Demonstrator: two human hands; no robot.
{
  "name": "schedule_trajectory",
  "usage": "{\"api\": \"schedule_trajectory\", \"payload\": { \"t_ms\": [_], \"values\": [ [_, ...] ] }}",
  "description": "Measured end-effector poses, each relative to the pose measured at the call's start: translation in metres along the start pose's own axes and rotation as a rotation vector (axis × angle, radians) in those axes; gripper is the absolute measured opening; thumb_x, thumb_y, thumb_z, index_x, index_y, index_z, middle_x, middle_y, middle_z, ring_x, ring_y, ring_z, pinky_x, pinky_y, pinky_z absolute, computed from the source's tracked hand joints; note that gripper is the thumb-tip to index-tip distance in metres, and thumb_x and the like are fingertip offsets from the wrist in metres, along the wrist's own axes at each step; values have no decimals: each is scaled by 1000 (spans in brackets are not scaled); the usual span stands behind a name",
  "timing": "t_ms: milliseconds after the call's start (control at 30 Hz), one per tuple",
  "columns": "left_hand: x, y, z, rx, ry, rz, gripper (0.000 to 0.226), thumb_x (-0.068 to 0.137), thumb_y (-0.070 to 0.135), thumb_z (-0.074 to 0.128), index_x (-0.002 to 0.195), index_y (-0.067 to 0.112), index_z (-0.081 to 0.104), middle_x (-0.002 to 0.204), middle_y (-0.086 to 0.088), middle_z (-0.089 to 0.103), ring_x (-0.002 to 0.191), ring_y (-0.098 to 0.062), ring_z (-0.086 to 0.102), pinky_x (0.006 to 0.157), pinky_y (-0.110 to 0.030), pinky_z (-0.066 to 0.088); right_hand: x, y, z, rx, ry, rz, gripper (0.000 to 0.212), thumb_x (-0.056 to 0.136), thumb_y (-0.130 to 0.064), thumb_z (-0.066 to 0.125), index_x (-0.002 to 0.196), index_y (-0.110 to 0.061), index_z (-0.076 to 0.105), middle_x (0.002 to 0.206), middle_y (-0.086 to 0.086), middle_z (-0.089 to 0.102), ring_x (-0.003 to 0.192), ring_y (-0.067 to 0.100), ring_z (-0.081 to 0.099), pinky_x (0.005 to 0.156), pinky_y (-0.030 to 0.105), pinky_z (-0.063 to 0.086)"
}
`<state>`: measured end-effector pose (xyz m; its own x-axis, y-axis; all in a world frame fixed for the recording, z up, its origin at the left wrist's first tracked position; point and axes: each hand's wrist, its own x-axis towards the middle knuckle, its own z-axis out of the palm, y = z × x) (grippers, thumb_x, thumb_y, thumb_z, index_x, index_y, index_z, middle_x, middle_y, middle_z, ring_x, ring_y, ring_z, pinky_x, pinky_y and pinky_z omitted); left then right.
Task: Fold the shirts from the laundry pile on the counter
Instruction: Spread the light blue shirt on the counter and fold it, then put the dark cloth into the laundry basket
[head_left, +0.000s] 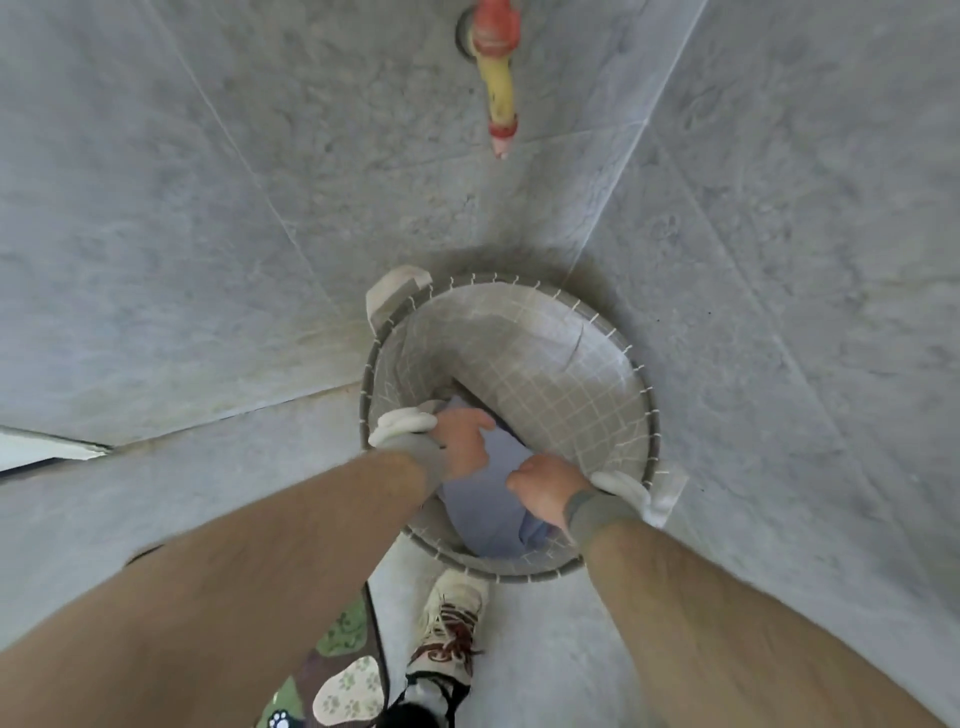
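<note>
At lower centre of the frame, both hands, left hand (460, 441) and right hand (545, 488), curl into the lavender garment (488, 512) inside the basket (524, 332) (floor-standing); lift vertically, gathering all loose fabric clear of the rim.

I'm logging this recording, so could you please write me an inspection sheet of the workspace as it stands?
Surface: grey tiled floor; no counter in view.
Job's things: pale lavender cloth lies inside a round grey laundry basket with white handles; whether it is a shirt cannot be told.
Clutter: a red and yellow toy lies on the floor beyond the basket; a patterned mat lies near the person's shoe.
Grippers: left hand and right hand both reach into the basket, fingers curled on the cloth.
Cables: nothing seen.
Surroundings: a white edge at the left; what it belongs to is unclear.
</note>
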<state>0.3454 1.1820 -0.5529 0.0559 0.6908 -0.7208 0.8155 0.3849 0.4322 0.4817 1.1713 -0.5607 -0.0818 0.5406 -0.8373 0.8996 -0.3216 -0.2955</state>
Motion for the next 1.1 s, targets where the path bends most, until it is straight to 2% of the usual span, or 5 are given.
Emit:
{"api": "schedule_trajectory", "payload": {
  "t_ms": [233,367,533,800,1100],
  "values": [
    [-156,-13,7,-211,209,61,42,87,12,60,129,17,59,124,-1,64,117,-17,57,101,-24,40,-125,-28,36,41,94,-189,29,97,-12,44,114,-3,64,118,17,64,95,20,61,78,30,47],
    [-212,-55,30,-414,284,-18,38,86,10,60,123,18,62,113,0,68,108,-16,61,91,-20,44,-166,-42,83,173,47,-232,23,86,-10,50,68,-20,61,80,8,65,87,29,62,70,29,42],
    [-252,-130,64,-607,338,-172,33,84,17,61,115,23,65,103,4,69,95,-14,64,89,-27,51,-172,-47,154,173,-38,-260,20,82,-21,58,62,-17,57,76,9,65,81,31,65,74,35,51],
    [-271,-305,180,-1051,417,-558,23,89,9,59,111,10,62,86,-6,63,63,-17,58,50,-21,49,-102,-32,307,140,-198,-170,9,87,-10,53,79,-8,56,85,16,58,80,30,60,74,40,48],
    [-190,-528,357,-1138,464,-891,31,89,17,60,119,10,58,96,-11,65,84,-27,64,74,-35,56,55,31,504,11,-65,41,32,94,-16,47,112,3,65,115,23,65,109,38,61,91,40,51]
  ]
}}
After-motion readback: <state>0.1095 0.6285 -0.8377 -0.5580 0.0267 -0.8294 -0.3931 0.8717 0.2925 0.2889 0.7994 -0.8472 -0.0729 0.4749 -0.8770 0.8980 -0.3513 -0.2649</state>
